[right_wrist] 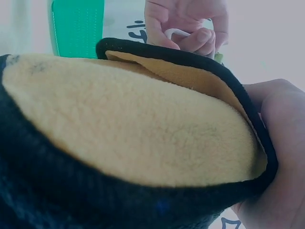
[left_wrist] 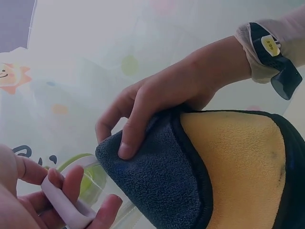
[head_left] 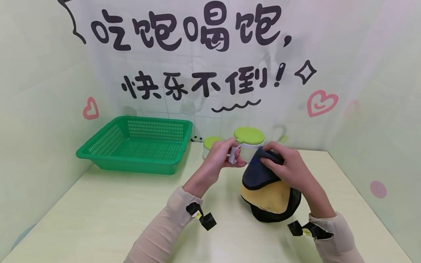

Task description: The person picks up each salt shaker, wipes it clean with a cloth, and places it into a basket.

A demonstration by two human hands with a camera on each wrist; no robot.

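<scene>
My left hand (head_left: 215, 157) grips the white handle (head_left: 234, 155) of a clear container with a green lid (head_left: 249, 135). The handle stays between its curled fingers in the left wrist view. My right hand (head_left: 291, 166) pinches a folded cloth (head_left: 268, 197), dark blue on one side and yellow on the other with a black border. Held beside the container, the cloth hangs in front of its right part and hides much of the clear body. In the right wrist view, the yellow face (right_wrist: 133, 119) shows a few dark smudges.
Behind my left hand stands a second, lower container with a green lid (head_left: 212, 141). A green plastic basket (head_left: 151, 168) sits at the back left of the pale table (head_left: 115, 212). Walls close in the table at the back and both sides.
</scene>
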